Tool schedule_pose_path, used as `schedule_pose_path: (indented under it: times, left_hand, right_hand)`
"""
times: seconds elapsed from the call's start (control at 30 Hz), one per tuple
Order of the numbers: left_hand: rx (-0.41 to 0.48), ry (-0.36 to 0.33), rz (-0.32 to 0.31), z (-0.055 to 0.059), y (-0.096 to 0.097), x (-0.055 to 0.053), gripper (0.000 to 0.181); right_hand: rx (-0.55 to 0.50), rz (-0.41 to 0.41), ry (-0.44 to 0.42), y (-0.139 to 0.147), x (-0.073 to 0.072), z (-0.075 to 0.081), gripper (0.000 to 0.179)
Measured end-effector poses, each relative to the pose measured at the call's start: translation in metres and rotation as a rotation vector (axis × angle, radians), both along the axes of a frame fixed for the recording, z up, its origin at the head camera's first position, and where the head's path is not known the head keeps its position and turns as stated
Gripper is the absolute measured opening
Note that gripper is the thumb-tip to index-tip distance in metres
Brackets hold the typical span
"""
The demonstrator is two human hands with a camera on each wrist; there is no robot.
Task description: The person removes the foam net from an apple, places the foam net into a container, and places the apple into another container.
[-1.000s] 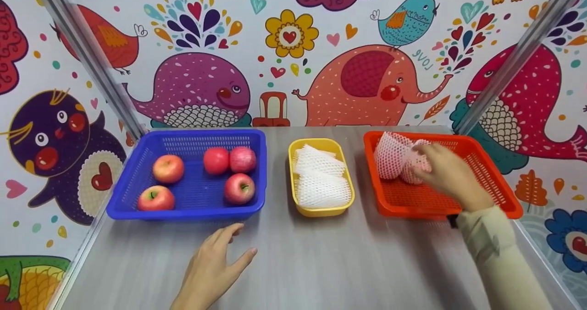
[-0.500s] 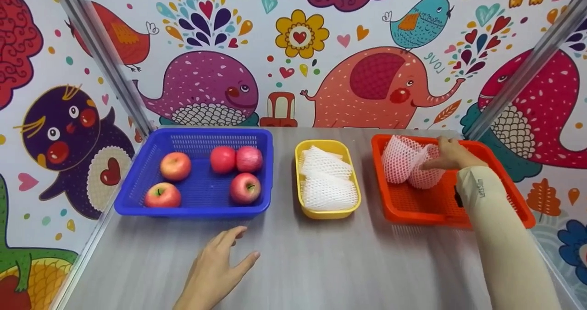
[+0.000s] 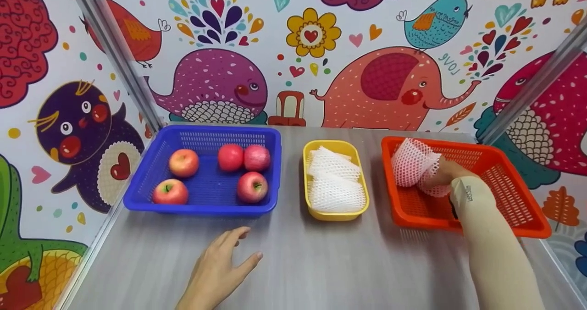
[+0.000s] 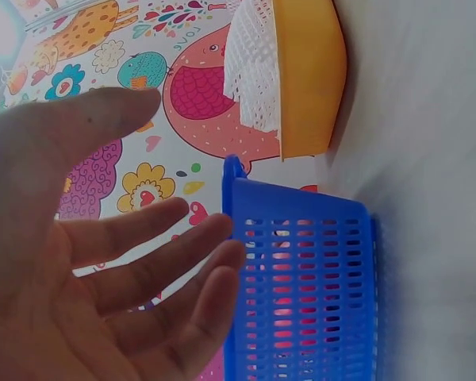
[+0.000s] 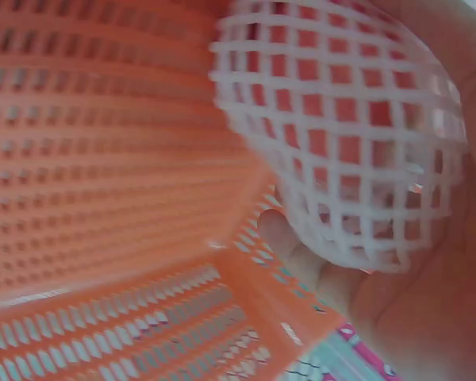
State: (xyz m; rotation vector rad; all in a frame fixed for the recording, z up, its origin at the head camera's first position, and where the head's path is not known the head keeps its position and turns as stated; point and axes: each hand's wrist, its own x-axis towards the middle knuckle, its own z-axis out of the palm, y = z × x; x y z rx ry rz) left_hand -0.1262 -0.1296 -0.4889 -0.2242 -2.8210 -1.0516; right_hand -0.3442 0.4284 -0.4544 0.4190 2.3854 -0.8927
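My right hand (image 3: 444, 171) reaches into the red basket (image 3: 516, 195) and grips an apple in a white foam net (image 5: 341, 135). In the right wrist view the fingers and palm curve round the mesh, with red showing through it. Against its left side sits a second netted apple (image 3: 407, 163). My left hand (image 3: 218, 266) hovers in front of the blue basket (image 3: 202, 207), thumb apart and fingers loosely bent, holding nothing. Inside that basket lie several bare apples (image 3: 252, 187).
Between the two larger baskets stands a small yellow basket (image 3: 337, 216) with white foam nets (image 3: 337, 193) in it. All three baskets are on a grey table (image 3: 321, 264). A wall (image 3: 312, 71) printed with cartoon animals rises behind them, with metal posts at both corners.
My right hand has gone from above the netted apple to its right side, lower in the red basket, and now grips it. The left hand stays put; the view has shifted slightly.
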Motion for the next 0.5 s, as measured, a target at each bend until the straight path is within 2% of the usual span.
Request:
schedule_pose_path:
  times: [0.07, 0.17, 0.23, 0.37, 0.5]
  left_hand:
    - [-0.001, -0.02, -0.004, 0.001, 0.0, 0.0, 0.05]
    - [-0.006, -0.046, -0.003, 0.001, 0.0, 0.001, 0.051]
    - [-0.009, -0.051, -0.016, 0.002, 0.001, 0.0, 0.052]
    - [-0.008, -0.059, -0.029, 0.002, 0.002, -0.001, 0.052]
    - [-0.015, -0.066, -0.02, 0.003, 0.002, -0.001, 0.052]
  right_hand:
    - [-0.034, -0.075, -0.029, -0.004, 0.007, 0.003, 0.111]
    - [-0.03, -0.087, -0.022, -0.006, 0.013, 0.007, 0.109]
    - [-0.028, -0.099, -0.039, -0.005, 0.013, 0.006, 0.109]
    - [0.015, -0.032, -0.046, 0.004, 0.007, 0.005, 0.125]
    - [0.131, 0.131, 0.024, 0.015, 0.001, 0.011, 0.137]
